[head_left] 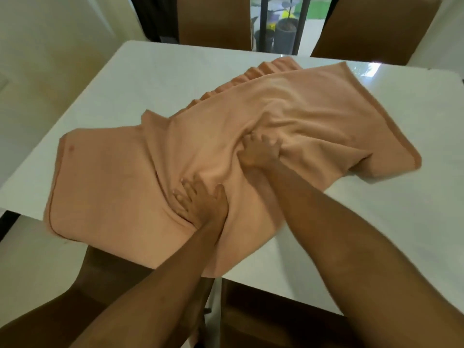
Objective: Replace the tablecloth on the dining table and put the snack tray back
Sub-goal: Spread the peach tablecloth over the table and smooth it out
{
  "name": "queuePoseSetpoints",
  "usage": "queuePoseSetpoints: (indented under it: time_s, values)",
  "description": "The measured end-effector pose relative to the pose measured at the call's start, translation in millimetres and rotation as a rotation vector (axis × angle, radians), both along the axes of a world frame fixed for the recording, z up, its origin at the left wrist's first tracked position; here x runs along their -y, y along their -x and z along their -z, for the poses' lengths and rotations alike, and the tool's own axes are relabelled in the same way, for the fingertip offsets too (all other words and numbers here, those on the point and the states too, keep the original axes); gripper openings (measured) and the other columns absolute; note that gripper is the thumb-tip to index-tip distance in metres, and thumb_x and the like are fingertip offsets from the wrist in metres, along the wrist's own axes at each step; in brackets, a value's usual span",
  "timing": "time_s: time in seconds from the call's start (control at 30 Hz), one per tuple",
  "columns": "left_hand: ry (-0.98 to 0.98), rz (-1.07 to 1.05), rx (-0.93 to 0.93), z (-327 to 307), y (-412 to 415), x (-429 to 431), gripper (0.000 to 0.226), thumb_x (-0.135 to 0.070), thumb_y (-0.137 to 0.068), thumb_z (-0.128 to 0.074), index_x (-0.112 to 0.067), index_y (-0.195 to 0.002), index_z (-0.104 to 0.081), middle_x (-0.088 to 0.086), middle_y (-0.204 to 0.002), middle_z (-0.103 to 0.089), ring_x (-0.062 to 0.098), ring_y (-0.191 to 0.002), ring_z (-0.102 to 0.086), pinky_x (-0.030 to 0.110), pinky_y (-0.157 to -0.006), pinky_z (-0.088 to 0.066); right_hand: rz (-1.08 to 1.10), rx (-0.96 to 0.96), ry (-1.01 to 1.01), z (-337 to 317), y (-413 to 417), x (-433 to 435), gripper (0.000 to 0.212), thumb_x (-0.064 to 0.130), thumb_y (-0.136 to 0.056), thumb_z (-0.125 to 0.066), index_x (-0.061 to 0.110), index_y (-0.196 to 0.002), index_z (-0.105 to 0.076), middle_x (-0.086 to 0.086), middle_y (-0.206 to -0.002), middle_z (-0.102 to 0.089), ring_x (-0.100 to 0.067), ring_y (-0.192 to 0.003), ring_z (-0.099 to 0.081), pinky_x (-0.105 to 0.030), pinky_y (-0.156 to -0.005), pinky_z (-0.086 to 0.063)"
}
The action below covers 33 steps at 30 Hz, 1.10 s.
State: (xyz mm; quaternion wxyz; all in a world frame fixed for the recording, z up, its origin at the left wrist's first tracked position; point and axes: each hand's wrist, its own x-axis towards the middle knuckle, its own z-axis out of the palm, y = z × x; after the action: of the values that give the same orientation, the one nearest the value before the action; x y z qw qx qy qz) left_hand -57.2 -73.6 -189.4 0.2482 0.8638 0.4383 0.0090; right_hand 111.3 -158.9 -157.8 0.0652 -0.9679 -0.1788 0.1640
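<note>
A peach-orange tablecloth (105, 187) lies rumpled and partly folded across the white dining table (155, 79), its near edge hanging over the table's front. My left hand (200, 202) presses into the cloth near its middle, fingers bunching a fold. My right hand (261, 151) is further in, fingers curled into a gathered ridge of the same cloth. No snack tray is in view.
Two brown chairs (213, 18) (376, 28) stand at the table's far side, with a glass door and potted plants (286, 31) between them. A brown chair (140, 272) sits tucked under the near edge. Bare table shows at left and right.
</note>
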Motion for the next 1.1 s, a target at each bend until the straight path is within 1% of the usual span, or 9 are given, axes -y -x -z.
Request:
queuePoseSetpoints:
  time_s: [0.07,0.17,0.23,0.33,0.47,0.53,0.63,0.9,1.1]
  values:
    - [0.102,-0.205,0.068,-9.9,-6.8,-1.2,0.075,-0.052,-0.094,-0.052,-0.025,-0.157,-0.022,0.003,-0.168,-0.01,0.028,-0.154,0.002,0.057,-0.121,0.003,0.005,0.072,-0.125,5.6,41.9,-6.8,0.057,0.05,-0.096,-0.037,0.029,-0.149,-0.038,-0.002,-0.161,-0.031,-0.029,-0.147,-0.028,-0.065,-0.114,-0.011]
    - [0.198,-0.396,0.241,-23.0,-17.0,-8.1,0.072,-0.041,-0.091,-0.06,-0.024,-0.154,-0.029,0.001,-0.164,-0.023,0.024,-0.153,-0.009,0.058,-0.119,0.001,0.199,0.1,-0.327,28.2,111.8,8.6,0.061,0.056,-0.093,-0.042,0.034,-0.15,-0.038,-0.006,-0.164,-0.027,-0.028,-0.152,-0.02,-0.064,-0.119,-0.004]
    - [0.114,-0.21,0.333,-23.5,-9.9,-13.7,0.066,-0.037,-0.091,-0.06,-0.025,-0.15,-0.035,0.0,-0.161,-0.028,0.024,-0.151,-0.019,0.059,-0.121,-0.005,0.271,0.154,-0.303,44.4,146.8,24.4,0.064,0.065,-0.096,-0.035,0.036,-0.153,-0.037,-0.007,-0.167,-0.024,-0.029,-0.155,-0.015,-0.059,-0.121,0.006]
    - [-0.003,0.298,0.371,-23.7,6.1,-44.9,0.057,-0.044,-0.091,-0.05,-0.022,-0.143,-0.047,0.003,-0.155,-0.04,0.026,-0.149,-0.024,0.057,-0.121,-0.013,0.288,0.209,-0.259,52.6,152.6,30.7,0.067,0.073,-0.094,-0.031,0.042,-0.152,-0.038,-0.004,-0.168,-0.022,-0.03,-0.155,-0.014,-0.059,-0.12,0.008]
    - [-0.318,0.833,0.066,-21.1,13.5,-114.1,0.068,-0.066,-0.09,-0.034,-0.033,-0.149,-0.043,0.001,-0.161,-0.033,0.028,-0.15,-0.023,0.066,-0.116,-0.012,0.255,0.195,-0.228,52.1,124.4,22.1,0.073,0.079,-0.087,-0.035,0.045,-0.152,-0.036,-0.003,-0.169,-0.016,-0.03,-0.156,-0.01,-0.059,-0.12,0.009]
    - [-0.377,0.951,-0.07,-15.6,13.9,-143.5,0.076,-0.074,-0.088,-0.023,-0.037,-0.152,-0.036,-0.001,-0.164,-0.026,0.029,-0.151,-0.022,0.069,-0.114,-0.015,0.219,0.181,-0.232,53.9,103.7,18.0,0.078,0.083,-0.085,-0.036,0.045,-0.153,-0.034,-0.003,-0.17,-0.014,-0.029,-0.156,-0.006,-0.055,-0.119,0.015]
    - [-0.364,0.894,-0.152,-4.8,5.5,-155.7,0.075,-0.075,-0.088,-0.016,-0.043,-0.155,-0.026,-0.005,-0.167,-0.015,0.028,-0.153,-0.014,0.068,-0.114,-0.014,0.166,0.129,-0.283,55.0,68.8,9.8,0.084,0.085,-0.084,-0.036,0.043,-0.156,-0.03,-0.005,-0.171,-0.01,-0.027,-0.157,-0.001,-0.044,-0.116,0.021]
    - [-0.336,0.449,-0.134,11.2,-21.1,-109.2,0.066,-0.072,-0.094,-0.017,-0.045,-0.154,-0.019,-0.006,-0.168,-0.009,0.032,-0.153,-0.006,0.075,-0.111,-0.004,-0.066,0.123,-0.21,47.3,-29.0,-43.7,0.082,0.082,-0.084,-0.031,0.046,-0.157,-0.023,-0.005,-0.171,-0.005,-0.026,-0.157,0.003,-0.048,-0.123,0.011]
    - [-0.191,0.163,-0.146,16.8,-44.7,-104.8,0.067,-0.068,-0.095,-0.021,-0.044,-0.157,-0.011,-0.004,-0.168,0.002,0.036,-0.152,0.009,0.079,-0.106,0.005,-0.19,-0.005,-0.196,41.4,-64.0,-131.4,0.071,0.061,-0.09,-0.029,0.046,-0.158,-0.016,0.001,-0.171,0.007,-0.021,-0.156,0.015,-0.043,-0.117,0.022]
